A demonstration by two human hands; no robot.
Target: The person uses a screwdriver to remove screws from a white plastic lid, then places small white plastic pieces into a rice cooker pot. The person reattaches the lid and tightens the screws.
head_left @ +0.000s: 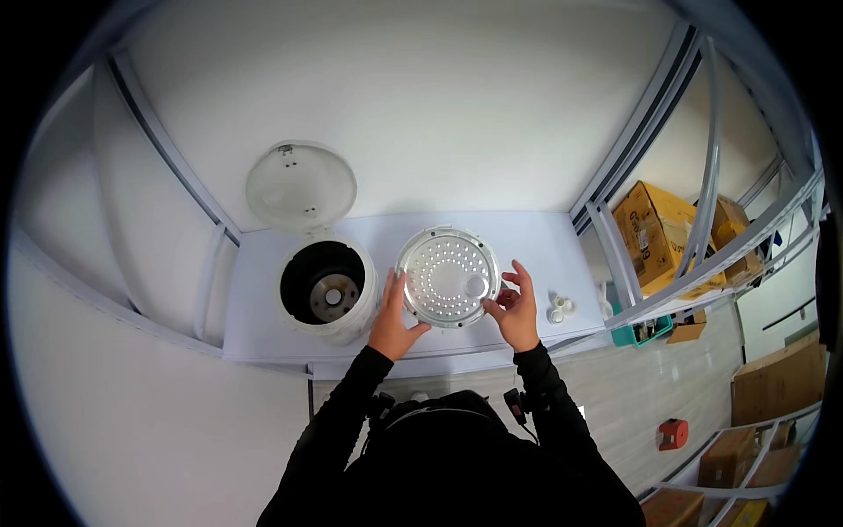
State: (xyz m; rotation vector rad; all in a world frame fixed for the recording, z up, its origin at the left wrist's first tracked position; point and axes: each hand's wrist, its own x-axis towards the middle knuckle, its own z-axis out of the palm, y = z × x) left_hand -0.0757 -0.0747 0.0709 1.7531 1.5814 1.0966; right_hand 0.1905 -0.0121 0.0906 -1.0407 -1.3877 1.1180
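A round silver inner lid (pixel 435 294) of a rice cooker, dotted with rings of small dimples and a clear round piece near its right side, is between my hands above the white table. My left hand (pixel 392 325) is at its left rim, fingers upright along the edge and thumb underneath. My right hand (pixel 516 316) has its thumb at the right rim, its fingers curved upward beside it. To the left stands the white rice cooker (pixel 358 327), its outer lid (pixel 301 189) raised. Inside the dark cavity a round heating plate (pixel 318 300) shows.
Small white pieces (pixel 558 307) lie on the table (pixel 421 358) at the right. Metal frame posts rise at both sides. Beyond the right edge are a yellow carton (pixel 663 237), a teal bin (pixel 625 335), a red stool (pixel 673 434) and shelves of cardboard boxes (pixel 727 458).
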